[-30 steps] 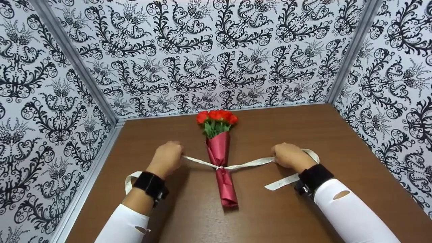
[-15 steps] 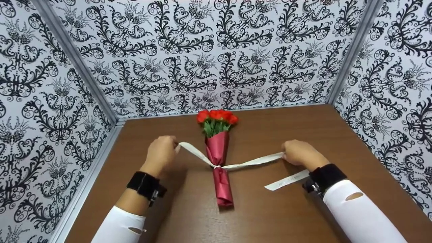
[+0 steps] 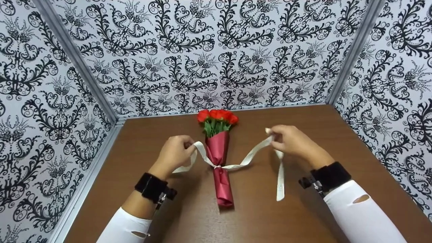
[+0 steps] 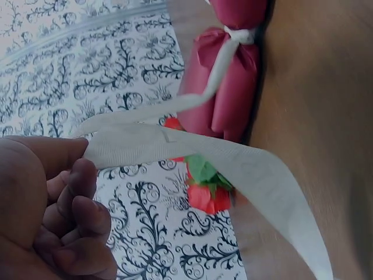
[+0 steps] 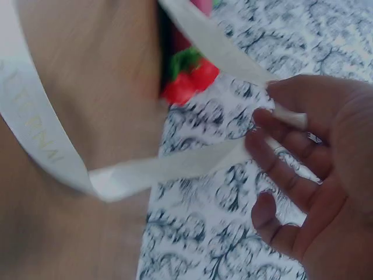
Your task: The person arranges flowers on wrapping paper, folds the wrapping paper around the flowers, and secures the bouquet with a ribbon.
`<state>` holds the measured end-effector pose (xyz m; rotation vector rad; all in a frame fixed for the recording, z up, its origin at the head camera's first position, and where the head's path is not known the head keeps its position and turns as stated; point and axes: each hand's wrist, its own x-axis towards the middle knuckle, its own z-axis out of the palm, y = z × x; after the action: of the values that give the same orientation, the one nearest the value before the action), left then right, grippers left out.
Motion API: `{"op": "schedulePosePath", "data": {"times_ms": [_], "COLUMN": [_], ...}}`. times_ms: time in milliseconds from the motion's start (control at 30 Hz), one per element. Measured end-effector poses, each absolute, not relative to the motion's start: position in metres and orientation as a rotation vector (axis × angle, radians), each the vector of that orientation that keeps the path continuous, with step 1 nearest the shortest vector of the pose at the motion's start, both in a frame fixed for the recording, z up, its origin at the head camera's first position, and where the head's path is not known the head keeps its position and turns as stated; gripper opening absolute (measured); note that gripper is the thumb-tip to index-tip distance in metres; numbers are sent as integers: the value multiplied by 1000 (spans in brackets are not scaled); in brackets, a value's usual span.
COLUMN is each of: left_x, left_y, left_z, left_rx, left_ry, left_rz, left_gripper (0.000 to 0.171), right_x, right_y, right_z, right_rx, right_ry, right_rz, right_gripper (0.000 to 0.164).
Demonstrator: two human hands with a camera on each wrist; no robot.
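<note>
A bouquet of red flowers (image 3: pixel 217 116) with green leaves, wrapped in dark red paper (image 3: pixel 217 146), lies on the brown table. A cream ribbon (image 3: pixel 248 158) is knotted round the wrapping's narrow middle. On the left, my left hand (image 3: pixel 177 152) pinches one ribbon tail between thumb and forefinger, and the loose end hangs below. Its other fingers curl in the left wrist view. My right hand (image 3: pixel 288 140) holds the other tail, raised above the table right of the bouquet. In the right wrist view this ribbon (image 5: pixel 215 44) passes through the fingers, and its printed end dangles.
The brown tabletop (image 3: pixel 256 209) runs to patterned black and white walls (image 3: pixel 209 60) at the back and sides. Grey metal strips (image 3: pixel 351 50) line the corners. Black wrist straps (image 3: pixel 330 177) with small cameras sit on both forearms.
The ribbon has gone from taut to slack. My left hand has shifted right toward the bouquet. My right hand has risen, and its ribbon end has lifted from lying on the table to hanging.
</note>
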<state>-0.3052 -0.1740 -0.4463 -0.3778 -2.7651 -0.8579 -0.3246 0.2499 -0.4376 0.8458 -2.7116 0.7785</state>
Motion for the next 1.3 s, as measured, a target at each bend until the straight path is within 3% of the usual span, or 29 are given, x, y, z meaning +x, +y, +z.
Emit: {"op": "schedulePosePath", "data": {"times_ms": [267,633,967,1133,1300], "left_x": [-295,-283,-282,-284,-286], "left_y": [-160,-150,-144,-146,-145], "left_z": [-445,-450,-452,-453,-454], "left_rx": [-465,-712,-826,-833,-831], "left_ry": [-2796,-2784,-2715,-2696,-2695], "left_rz": [-922,-943,-868,-870,-869], "left_gripper": [10,18,24,29,18], "right_x": [-327,-348,-358,-356,-355], "right_y": [201,120,50,29,22], "right_z": [-416,-371,-329,-312,-305], "right_rx": [951,1017,1191,1233,1329], "right_ry": [-2512,-2556,-2671,-2742,-2766], "right_rz": [1098,1358,993,684,634], "right_gripper": [39,41,49,62,77]}}
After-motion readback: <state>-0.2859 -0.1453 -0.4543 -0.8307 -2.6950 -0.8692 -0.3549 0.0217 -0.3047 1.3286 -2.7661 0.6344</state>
